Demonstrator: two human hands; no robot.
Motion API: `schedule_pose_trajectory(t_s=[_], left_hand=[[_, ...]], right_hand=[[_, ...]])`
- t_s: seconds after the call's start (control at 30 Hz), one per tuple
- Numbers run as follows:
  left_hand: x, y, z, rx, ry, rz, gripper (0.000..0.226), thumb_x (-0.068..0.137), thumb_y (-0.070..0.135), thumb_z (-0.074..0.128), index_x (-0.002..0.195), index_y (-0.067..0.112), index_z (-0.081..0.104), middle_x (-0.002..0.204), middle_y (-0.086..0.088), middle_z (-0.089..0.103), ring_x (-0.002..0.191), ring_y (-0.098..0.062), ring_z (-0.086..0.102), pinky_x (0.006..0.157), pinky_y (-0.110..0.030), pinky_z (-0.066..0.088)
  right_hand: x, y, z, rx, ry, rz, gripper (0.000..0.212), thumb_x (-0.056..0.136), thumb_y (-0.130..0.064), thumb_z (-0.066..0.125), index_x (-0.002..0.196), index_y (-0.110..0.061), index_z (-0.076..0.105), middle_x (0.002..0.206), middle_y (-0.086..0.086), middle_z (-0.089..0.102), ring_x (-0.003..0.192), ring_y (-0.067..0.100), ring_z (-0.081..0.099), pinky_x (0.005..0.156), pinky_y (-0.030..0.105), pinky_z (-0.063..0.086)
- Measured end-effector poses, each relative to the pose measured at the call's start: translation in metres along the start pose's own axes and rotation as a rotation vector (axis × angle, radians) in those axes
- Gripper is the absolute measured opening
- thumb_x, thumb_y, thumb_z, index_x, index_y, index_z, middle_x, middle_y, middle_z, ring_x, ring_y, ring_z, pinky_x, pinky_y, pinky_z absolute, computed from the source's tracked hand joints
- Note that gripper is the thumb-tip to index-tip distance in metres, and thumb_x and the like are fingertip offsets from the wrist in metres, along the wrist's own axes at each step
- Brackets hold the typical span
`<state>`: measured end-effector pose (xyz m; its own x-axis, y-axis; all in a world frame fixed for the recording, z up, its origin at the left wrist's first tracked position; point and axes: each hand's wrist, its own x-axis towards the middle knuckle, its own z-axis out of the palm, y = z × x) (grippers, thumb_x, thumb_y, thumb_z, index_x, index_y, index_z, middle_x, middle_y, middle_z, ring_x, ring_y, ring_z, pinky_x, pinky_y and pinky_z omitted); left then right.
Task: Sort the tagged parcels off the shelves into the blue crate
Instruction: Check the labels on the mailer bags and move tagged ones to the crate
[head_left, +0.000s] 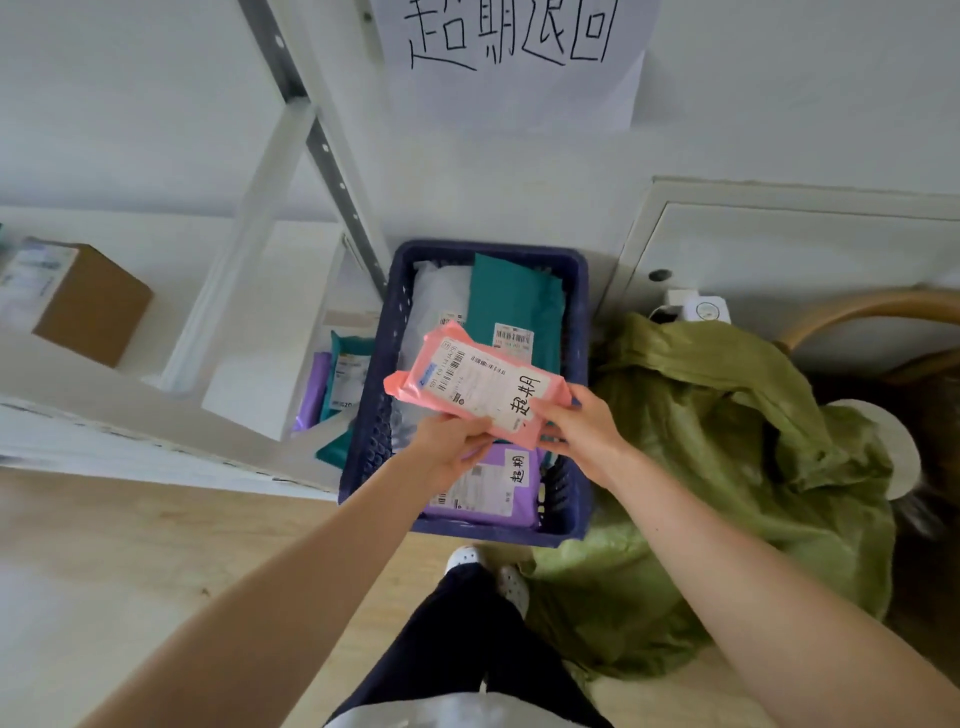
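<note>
Through the head camera, we are holding the pink parcel (478, 387) over the blue crate (483, 250). Our left hand (452, 441) is gripping its near edge and our right hand (576, 426) is pinching the corner beside the handwritten tag (524, 400). A purple parcel (493, 483) and a teal parcel (514, 306) are lying in the crate beneath it. We are judging the drop as the step in hand. The parcel is hanging tilted. If one hand lets go first, it may swing, slide past the right rim and land on the green sack (727, 441) just beside the crate. More parcels are standing on the shelves (337, 379) at left.
</note>
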<state>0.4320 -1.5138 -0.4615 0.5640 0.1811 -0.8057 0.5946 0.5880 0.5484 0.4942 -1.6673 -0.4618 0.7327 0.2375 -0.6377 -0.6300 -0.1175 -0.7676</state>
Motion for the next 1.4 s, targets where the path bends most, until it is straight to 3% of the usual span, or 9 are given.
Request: schedule_pose_trajectory(t_s=[0.17,0.4,0.57,0.63,0.73,0.8,1.1,1.3,1.4], left_hand=[[0.009,-0.012,-0.013,0.014,-0.015,-0.048,0.021,0.089,-0.004,0.057,0.094,0.016,0.056,0.092,-0.005,0.068,0.083,-0.019,0.064,0.081,-0.031,0.049],[0.021,-0.029,-0.042,0.207,0.048,-0.117,0.026,0.089,0.018,0.066,0.112,0.011,0.057,0.090,-0.007,0.064,0.083,-0.021,0.062,0.085,-0.035,0.052],[0.037,-0.032,-0.076,0.216,0.294,-0.094,0.038,0.079,0.032,0.076,0.106,0.010,0.061,0.100,-0.009,0.068,0.084,-0.020,0.066,0.062,-0.027,0.056],[0.042,-0.030,-0.083,0.273,0.359,-0.037,0.040,0.080,0.030,0.075,0.110,0.007,0.060,0.099,-0.009,0.068,0.076,-0.016,0.063,0.058,-0.025,0.053],[0.050,-0.026,-0.087,0.496,0.370,0.123,0.046,0.086,0.030,0.069,0.125,0.010,0.055,0.111,-0.005,0.061,0.096,-0.022,0.060,0.073,-0.030,0.050],[0.058,-0.024,-0.088,0.596,0.327,0.163,0.049,0.087,0.028,0.067,0.131,0.012,0.054,0.120,-0.004,0.060,0.103,-0.021,0.060,0.073,-0.026,0.047],[0.097,-0.026,-0.099,0.651,0.238,0.089,0.045,0.085,0.003,0.067,0.128,0.006,0.055,0.123,-0.009,0.064,0.105,-0.021,0.063,0.090,-0.035,0.053],[0.116,-0.032,-0.099,0.685,0.266,0.076,0.038,0.083,0.002,0.068,0.120,0.007,0.058,0.122,-0.007,0.064,0.108,-0.021,0.062,0.088,-0.033,0.054],[0.120,-0.032,-0.095,0.697,0.286,0.063,0.032,0.084,0.000,0.066,0.115,0.005,0.057,0.122,-0.009,0.064,0.109,-0.024,0.062,0.092,-0.040,0.053]], right_hand=[[0.011,0.014,0.004,0.025,0.018,0.027,0.038,0.084,-0.004,0.070,0.117,-0.013,0.053,0.109,0.005,0.067,0.090,0.022,0.069,0.063,0.032,0.058],[0.025,0.035,0.010,0.049,0.063,0.101,0.041,0.081,0.000,0.071,0.113,-0.017,0.051,0.114,0.006,0.065,0.099,0.027,0.067,0.079,0.046,0.059],[0.032,0.049,0.005,0.036,0.094,0.134,0.052,0.081,-0.002,0.072,0.125,-0.014,0.048,0.116,0.007,0.064,0.096,0.026,0.069,0.081,0.049,0.058],[0.035,0.055,0.003,0.027,0.105,0.153,0.049,0.081,-0.001,0.071,0.122,-0.016,0.049,0.116,0.008,0.064,0.097,0.026,0.068,0.082,0.050,0.057],[0.038,0.063,0.002,0.010,0.106,0.184,0.045,0.082,0.002,0.069,0.119,-0.016,0.050,0.115,0.009,0.065,0.100,0.027,0.067,0.081,0.050,0.057],[0.042,0.068,0.003,0.004,0.100,0.204,0.045,0.081,0.004,0.068,0.119,-0.014,0.050,0.115,0.009,0.065,0.101,0.027,0.066,0.079,0.048,0.058],[0.072,0.094,0.010,0.013,0.179,0.261,0.050,0.083,0.003,0.066,0.128,-0.009,0.047,0.119,0.009,0.065,0.103,0.025,0.066,0.081,0.046,0.058],[0.086,0.109,0.014,-0.054,0.223,0.276,0.026,0.087,-0.003,0.065,0.101,-0.019,0.052,0.117,0.009,0.067,0.101,0.025,0.067,0.079,0.045,0.058],[0.092,0.113,0.014,-0.078,0.245,0.272,0.024,0.087,-0.005,0.064,0.106,-0.016,0.055,0.118,0.011,0.067,0.100,0.025,0.068,0.080,0.044,0.058]])
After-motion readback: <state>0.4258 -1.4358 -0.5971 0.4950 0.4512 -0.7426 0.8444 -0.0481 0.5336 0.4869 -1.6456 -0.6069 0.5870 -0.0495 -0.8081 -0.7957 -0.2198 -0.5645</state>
